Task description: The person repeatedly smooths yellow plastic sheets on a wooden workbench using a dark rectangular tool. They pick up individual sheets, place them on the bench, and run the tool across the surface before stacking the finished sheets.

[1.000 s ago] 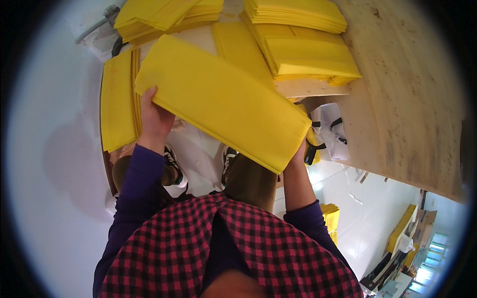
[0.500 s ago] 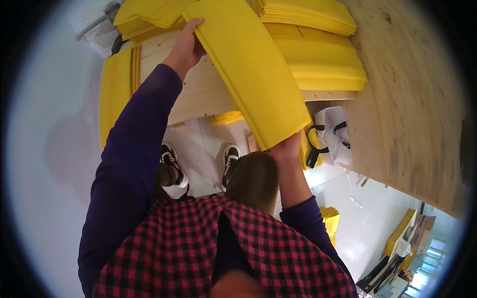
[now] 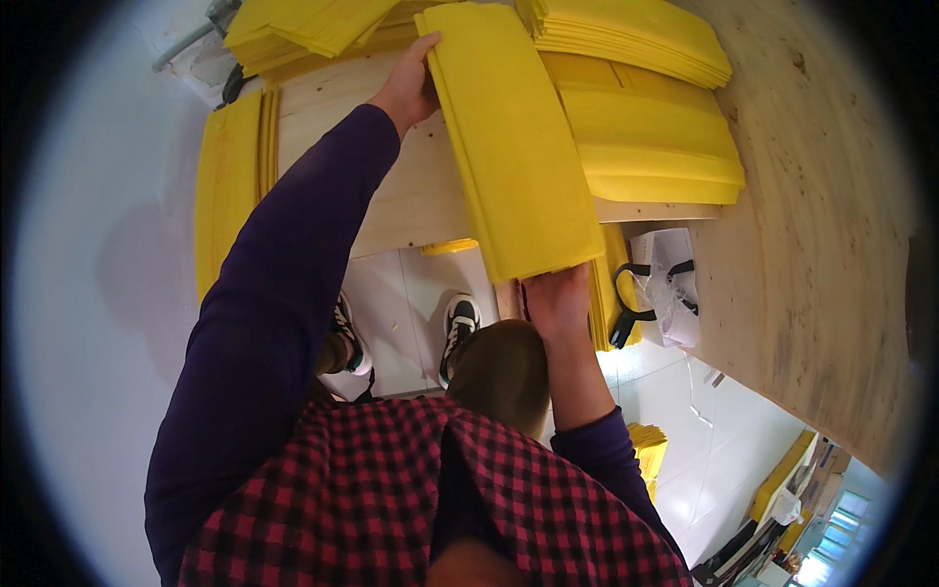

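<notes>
A long folded bundle of yellow sheets (image 3: pixel 514 147) is held at a slant over the front of a pale wooden table (image 3: pixel 411 186). My left hand (image 3: pixel 409 86) grips its far left edge, thumb on top and fingers hidden beneath. At the near end, my right hand (image 3: pixel 559 298) supports the bundle from below, its fingers mostly out of sight under it. To the right of the bundle lie a wide yellow stack (image 3: pixel 655 147) and, behind it, another folded stack (image 3: pixel 631 44). More yellow sheets (image 3: pixel 303 34) lie at the far left.
A yellow stack (image 3: pixel 230 186) lines the table's left side. A large wooden board (image 3: pixel 802 196) borders the right. Below it are a white box (image 3: pixel 675 245) and a black curved strap (image 3: pixel 626 303). Another yellow pile (image 3: pixel 648 452) sits lower, over the tiled floor (image 3: pixel 685 401).
The bundle has turned to lie more nearly straight away from me. Its far end and my left hand have shifted right; both hands keep their hold.
</notes>
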Motion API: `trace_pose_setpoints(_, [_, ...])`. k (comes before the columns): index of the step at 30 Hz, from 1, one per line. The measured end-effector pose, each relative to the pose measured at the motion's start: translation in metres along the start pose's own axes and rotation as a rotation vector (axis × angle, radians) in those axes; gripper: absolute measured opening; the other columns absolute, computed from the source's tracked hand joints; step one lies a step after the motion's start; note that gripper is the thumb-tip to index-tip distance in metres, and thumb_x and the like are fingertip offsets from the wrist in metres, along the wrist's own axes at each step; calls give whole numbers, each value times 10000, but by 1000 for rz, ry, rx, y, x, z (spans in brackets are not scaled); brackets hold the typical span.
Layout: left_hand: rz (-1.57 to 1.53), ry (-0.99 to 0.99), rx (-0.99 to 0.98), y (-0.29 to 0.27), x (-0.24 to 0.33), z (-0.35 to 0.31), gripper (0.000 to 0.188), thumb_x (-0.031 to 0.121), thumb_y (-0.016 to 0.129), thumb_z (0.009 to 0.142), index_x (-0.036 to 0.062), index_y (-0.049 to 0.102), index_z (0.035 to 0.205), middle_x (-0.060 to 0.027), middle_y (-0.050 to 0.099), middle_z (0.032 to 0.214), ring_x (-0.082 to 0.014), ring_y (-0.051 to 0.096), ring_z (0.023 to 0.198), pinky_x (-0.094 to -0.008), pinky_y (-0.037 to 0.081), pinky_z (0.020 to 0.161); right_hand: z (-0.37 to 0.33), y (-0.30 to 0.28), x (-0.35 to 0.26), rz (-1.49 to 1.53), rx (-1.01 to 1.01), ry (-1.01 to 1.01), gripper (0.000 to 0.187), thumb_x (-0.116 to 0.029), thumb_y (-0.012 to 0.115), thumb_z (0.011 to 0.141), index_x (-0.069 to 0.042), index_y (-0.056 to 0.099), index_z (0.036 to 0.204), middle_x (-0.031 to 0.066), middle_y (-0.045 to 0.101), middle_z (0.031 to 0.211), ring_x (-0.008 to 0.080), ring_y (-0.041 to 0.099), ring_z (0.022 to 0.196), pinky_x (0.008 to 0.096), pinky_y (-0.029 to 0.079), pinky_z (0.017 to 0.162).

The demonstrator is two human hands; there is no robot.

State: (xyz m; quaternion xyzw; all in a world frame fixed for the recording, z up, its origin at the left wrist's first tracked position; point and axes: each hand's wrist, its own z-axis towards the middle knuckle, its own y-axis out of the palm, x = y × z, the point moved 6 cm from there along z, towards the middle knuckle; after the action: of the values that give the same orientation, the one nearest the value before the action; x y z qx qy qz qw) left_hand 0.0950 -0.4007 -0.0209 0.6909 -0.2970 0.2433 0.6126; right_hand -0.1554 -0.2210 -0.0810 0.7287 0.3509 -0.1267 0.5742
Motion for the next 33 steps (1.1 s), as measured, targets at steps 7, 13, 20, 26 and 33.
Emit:
trace_pose_setpoints(7, [73,38,68,2,-14,10,477,431,367,926,65,458,1218,-94,554,1132,-214,539,1021,-346,446,876,4,-4,0,-98,91,-7,489,-465,273,941,-114,388,1263,58,444,1225,220,439,1082,358,361,910])
trace_pose_setpoints(13, [-6,96,-44,10,-33,-31,517,448,338,929,80,373,1291,-96,501,1206,-231,508,1078,-347,429,904,-5,-6,-3,-177,110,7,561,-496,273,931,-68,348,1285,122,432,1223,257,427,1103,403,320,967])
trace_pose_setpoints(20, [81,88,41,24,-45,-41,487,390,355,940,105,286,1328,-88,448,1240,-212,479,1092,-339,437,887,-2,-9,-14,-217,95,17,571,-481,304,931,-29,351,1277,155,430,1224,274,432,1099,410,312,980])
trace_pose_setpoints(26, [149,157,22,18,-41,-50,618,346,391,933,132,69,1415,-88,286,1380,-225,346,1225,-339,344,979,15,-54,-73,-270,329,-186,589,-447,333,934,46,347,1257,183,416,1246,278,420,1138,396,308,989])
trace_pose_setpoints(33, [288,185,143,10,-45,-80,648,358,406,921,130,65,1423,-97,154,1455,-210,186,1325,-364,169,1064,57,-51,-151,-156,308,-250,643,-404,325,942,66,157,1348,242,251,1373,341,284,1274,417,244,1055])
